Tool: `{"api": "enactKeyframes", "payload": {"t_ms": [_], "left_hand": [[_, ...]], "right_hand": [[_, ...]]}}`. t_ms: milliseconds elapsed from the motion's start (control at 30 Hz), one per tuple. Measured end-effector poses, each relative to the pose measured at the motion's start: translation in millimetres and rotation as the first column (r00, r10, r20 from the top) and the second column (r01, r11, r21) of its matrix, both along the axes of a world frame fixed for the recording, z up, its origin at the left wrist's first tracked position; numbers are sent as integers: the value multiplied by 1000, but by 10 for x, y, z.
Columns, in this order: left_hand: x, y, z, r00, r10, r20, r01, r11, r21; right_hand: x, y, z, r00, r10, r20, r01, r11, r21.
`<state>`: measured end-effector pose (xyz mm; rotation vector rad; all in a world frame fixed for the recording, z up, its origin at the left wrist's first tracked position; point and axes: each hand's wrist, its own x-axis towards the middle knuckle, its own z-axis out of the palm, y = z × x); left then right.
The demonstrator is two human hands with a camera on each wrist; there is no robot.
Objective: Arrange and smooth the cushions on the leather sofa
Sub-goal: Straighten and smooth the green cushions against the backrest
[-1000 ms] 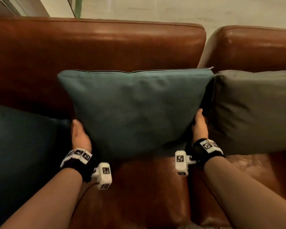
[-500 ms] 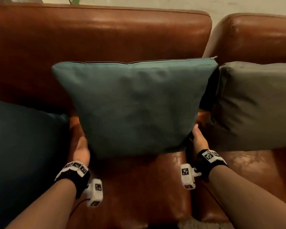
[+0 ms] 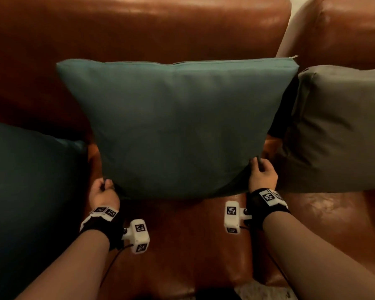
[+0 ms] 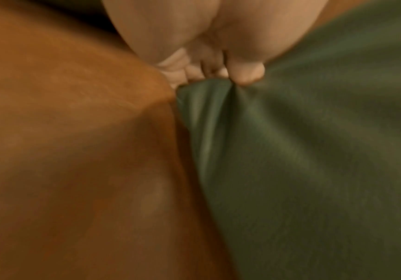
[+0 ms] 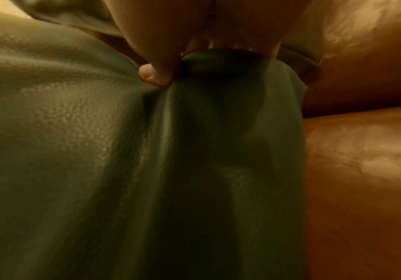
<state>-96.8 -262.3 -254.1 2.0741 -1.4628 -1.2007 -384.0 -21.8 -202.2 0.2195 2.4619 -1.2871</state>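
A teal square cushion [image 3: 178,126] stands upright against the backrest of the brown leather sofa [image 3: 139,29], zipper edge on top. My left hand [image 3: 103,190] pinches its lower left corner, and the left wrist view shows the fabric [image 4: 302,170] bunched between thumb and fingers [image 4: 247,73]. At the lower right corner my right hand [image 3: 262,175] pinches the cushion too; the right wrist view shows the thumb [image 5: 156,73] pressing gathered fabric [image 5: 206,132].
A dark teal cushion [image 3: 30,202] lies at the left, close to my left forearm. A grey-olive cushion [image 3: 338,131] leans against the second backrest at the right, touching the teal one's edge. Bare leather seat [image 3: 188,245] lies in front.
Both hands slid down the cushion's sides to its bottom corners and closed on the fabric. The camera dipped, so the sofa fills more of the view.
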Motion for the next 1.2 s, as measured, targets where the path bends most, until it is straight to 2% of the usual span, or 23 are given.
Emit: {"api": "enactKeyframes", "payload": {"t_ms": [67,200,267,367,433,567,667,800,867,900,933,1000,1033,1100,1133,1167,1200], "left_hand": [[-15,25,23,1000,-9,15,8,1000,28],[45,121,84,997,-65,38,59,988,145],[118,183,98,994,-104,37,95,978,184],[126,179,121,985,-159,63,148,978,149],[73,132,144,987,-143,67,135,985,110],[43,128,127,994,-39,102,33,998,55],[34,75,63,987,0,158,-16,995,98],[19,38,206,989,7,149,-21,996,88],[-15,50,446,995,-26,92,32,997,-66],[-48,64,617,994,-82,66,94,972,-215],[-107,94,820,984,-159,82,179,905,-386],[-319,194,1249,918,-333,215,389,657,-646],[-482,246,1453,853,-435,288,499,524,-690],[-878,271,1750,660,-619,426,702,308,-642],[-1060,224,1809,552,-665,503,789,221,-574],[-1207,132,1822,455,-673,583,858,156,-490],[-1307,7,1806,365,-660,657,910,105,-401]], "right_hand": [[51,24,11,1000,-20,12,20,1000,1],[158,167,-11,960,-20,281,47,995,-88],[215,262,-71,944,-9,330,34,997,-71],[264,348,-187,960,58,275,-87,992,95],[261,321,-188,976,51,212,-89,981,174],[250,191,-160,996,-34,83,16,979,205],[275,152,-201,992,-61,107,33,969,244],[182,183,-133,993,20,116,-51,962,268],[128,178,122,992,114,-48,-98,963,249],[130,148,321,962,190,-198,-144,964,225],[174,80,558,884,284,-372,-220,954,205],[368,-201,1057,624,483,-615,-443,866,231],[477,-396,1221,486,583,-651,-557,781,283],[628,-818,1333,213,776,-594,-692,549,469],[655,-1007,1302,93,846,-524,-687,436,581],[618,-1169,1255,-5,893,-450,-650,339,680],[513,-1283,1199,-68,921,-382,-599,268,754]]}}
